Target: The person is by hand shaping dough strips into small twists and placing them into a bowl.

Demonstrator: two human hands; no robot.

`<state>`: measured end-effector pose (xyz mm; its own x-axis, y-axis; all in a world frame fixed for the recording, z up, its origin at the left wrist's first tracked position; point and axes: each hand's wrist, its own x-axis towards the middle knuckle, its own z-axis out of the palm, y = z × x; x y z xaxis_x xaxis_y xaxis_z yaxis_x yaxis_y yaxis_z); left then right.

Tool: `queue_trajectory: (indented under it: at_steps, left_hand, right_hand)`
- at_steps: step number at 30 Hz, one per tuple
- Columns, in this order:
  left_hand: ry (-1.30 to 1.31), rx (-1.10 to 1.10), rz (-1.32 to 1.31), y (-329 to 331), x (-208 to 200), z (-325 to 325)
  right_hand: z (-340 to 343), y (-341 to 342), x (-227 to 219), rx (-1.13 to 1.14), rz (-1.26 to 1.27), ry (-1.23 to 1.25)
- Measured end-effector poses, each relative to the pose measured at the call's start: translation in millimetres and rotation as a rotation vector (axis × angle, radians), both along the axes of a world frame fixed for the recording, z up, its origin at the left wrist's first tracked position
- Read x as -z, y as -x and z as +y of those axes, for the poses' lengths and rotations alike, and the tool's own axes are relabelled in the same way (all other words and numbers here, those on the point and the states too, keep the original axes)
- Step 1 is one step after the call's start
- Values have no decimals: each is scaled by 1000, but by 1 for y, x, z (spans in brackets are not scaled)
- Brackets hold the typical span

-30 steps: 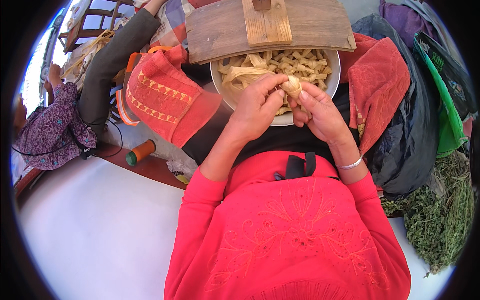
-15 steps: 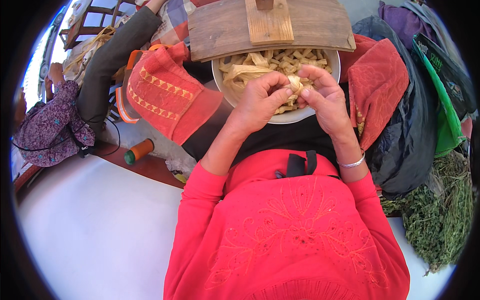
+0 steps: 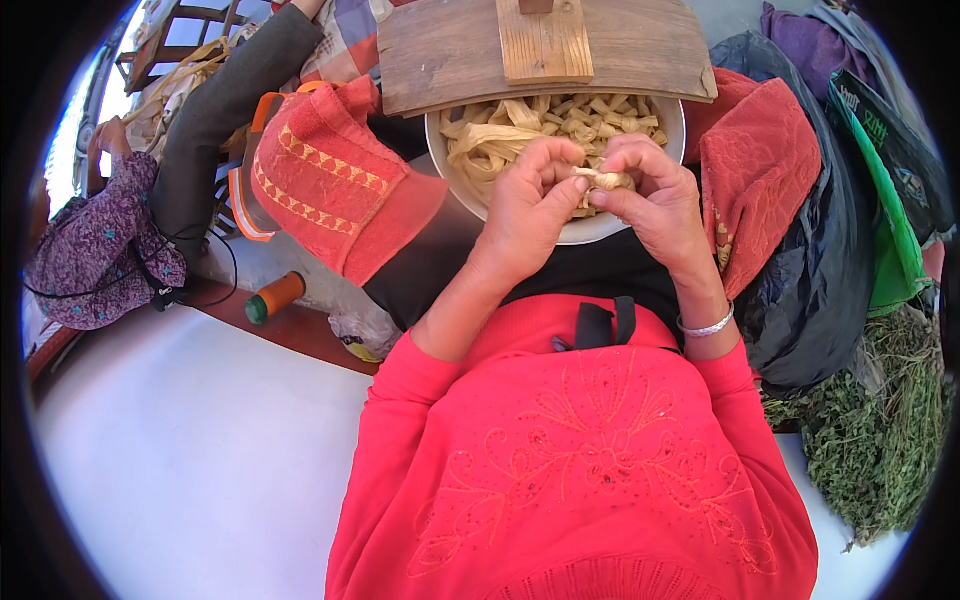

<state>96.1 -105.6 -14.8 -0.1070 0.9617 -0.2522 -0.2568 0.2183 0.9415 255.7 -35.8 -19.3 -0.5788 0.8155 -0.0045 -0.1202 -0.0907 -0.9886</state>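
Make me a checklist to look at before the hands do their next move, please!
1. Left grip pinching the thin end of the knotted piece: ok.
2. Right grip holding its thicker end: ok.
3. Knot pulled tight: cannot tell, fingers cover part.
4. White bowl underneath the hands: ok.
5. Wooden board apart from both hands: ok.
6. Bowl's bottom checked for stray bits: cannot tell, pale pieces hide it.

Single head-worn fisheye view, close above, facing steeply down over red top (image 3: 590,430) toward hands (image 3: 527,212).
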Motion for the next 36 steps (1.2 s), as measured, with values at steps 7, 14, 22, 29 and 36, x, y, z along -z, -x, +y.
queue_trajectory:
  at_steps: [7, 14, 22, 29, 36]
  left_hand:
    - [-450, 190, 1001, 11, -28, 12]
    - [-253, 386, 710, 20, -20, 10]
    - [231, 304, -614, 29, -34, -23]
    - [-240, 226, 627, 54, -33, -16]
    - [-431, 371, 870, 23, -52, 15]
  right_hand:
    - [2, 0, -2, -24, 62, 35]
    - [5, -8, -17, -101, -38, 251]
    - [27, -41, -35, -287, -282, 85]
    - [20, -34, -36, -187, -419, 54]
    - [12, -11, -39, -168, -197, 178]
